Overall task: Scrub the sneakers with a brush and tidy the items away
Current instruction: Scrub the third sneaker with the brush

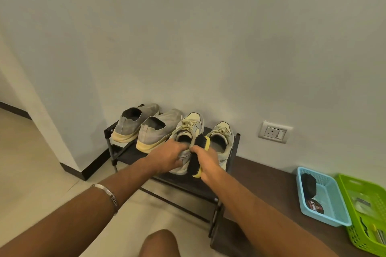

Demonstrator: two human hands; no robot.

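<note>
Two pale yellow-green laced sneakers stand on a low black shoe rack [129, 152] against the wall. My left hand [167, 157] grips the heel of the left sneaker [189, 127]. My right hand [205, 159] holds a yellow-backed brush with black bristles [199, 152], its bristles lying against that sneaker's right side. The other sneaker [222, 138] sits just right of the brush, partly hidden by my right hand.
Two grey slip-on shoes with yellowed soles [144, 129] stand at the rack's left. At the right, a blue basket [325, 196] holding a black item and a polish tin, and a green basket [367, 213], rest on a dark strip. A wall socket [274, 132] is nearby.
</note>
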